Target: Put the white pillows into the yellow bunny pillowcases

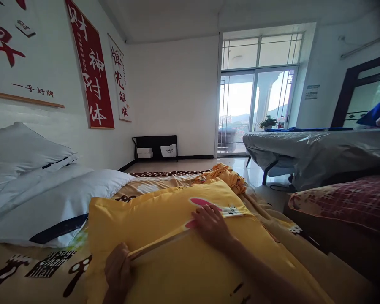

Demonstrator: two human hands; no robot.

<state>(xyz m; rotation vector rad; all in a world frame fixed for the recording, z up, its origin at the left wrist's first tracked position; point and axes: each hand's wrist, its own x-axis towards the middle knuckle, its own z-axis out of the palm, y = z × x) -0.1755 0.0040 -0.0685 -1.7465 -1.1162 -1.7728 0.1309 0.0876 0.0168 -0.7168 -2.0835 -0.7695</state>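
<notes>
A yellow pillowcase (174, 270), plump as if filled, lies on the bed in front of me. It has a printed white animal face with pink ears. A straight fold or opening edge runs across it between my two hands. At the near left end of that edge, my left hand (118, 268) is closed on the cloth. My right hand (213, 226) grips the far end beside the pink ears, its fingers curled over the fabric. The fingertips of both hands are partly hidden.
White pillows (104, 194) are stacked on the left. Beneath lies a patterned tan bedsheet (60, 278), with a crumpled orange cloth (228, 175) at its far edge. To the right stand a plastic-covered table (278, 145) and a plaid-covered surface (345, 202).
</notes>
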